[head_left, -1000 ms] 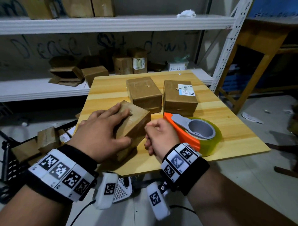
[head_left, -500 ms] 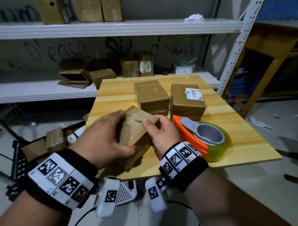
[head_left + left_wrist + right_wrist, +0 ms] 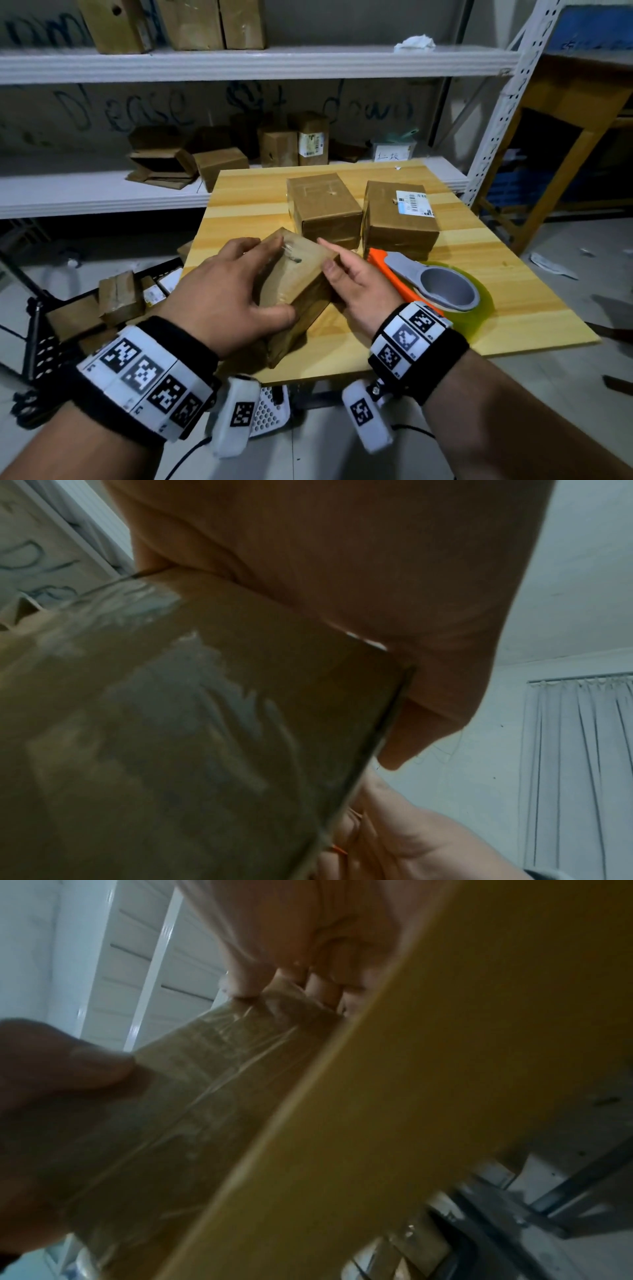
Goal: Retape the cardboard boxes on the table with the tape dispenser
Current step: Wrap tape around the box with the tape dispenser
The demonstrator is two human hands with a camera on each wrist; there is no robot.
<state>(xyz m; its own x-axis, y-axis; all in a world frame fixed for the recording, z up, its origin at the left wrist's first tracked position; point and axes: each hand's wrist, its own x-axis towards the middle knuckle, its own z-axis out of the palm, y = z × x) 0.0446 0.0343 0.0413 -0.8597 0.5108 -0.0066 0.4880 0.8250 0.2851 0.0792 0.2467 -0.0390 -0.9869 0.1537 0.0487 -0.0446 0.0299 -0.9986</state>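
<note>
Hands first: your left hand (image 3: 222, 291) was wrapped over the near box (image 3: 294, 274), fingers curled across its top and thumb hooked on the near side, so that one was properly clamped on. Your right hand (image 3: 352, 287) had come in against the box's right end, thumb resting on the top edge and fingers tucked behind the far side, gripping it too.

That's the change. A second before, the right hand was just a loose fist on the table beside the box; half a second before, it had started reaching over, and now both hands had it. The box also looked tipped up more, one edge off the wooden table (image 3: 513, 308). My guess is you were turning it to find the seam that needs tape, so no taping had started on this one.

Up close, the box was shiny with wrinkled clear tape (image 3: 219, 1053) already over the brown cardboard, so it'll probably be slippery.

The orange tape dispenser (image 3: 435, 284) lay untouched just right of your right wrist. Two more boxes sat behind: a plain one (image 3: 322, 205) and one with a white label (image 3: 399, 219), side by side.
</note>
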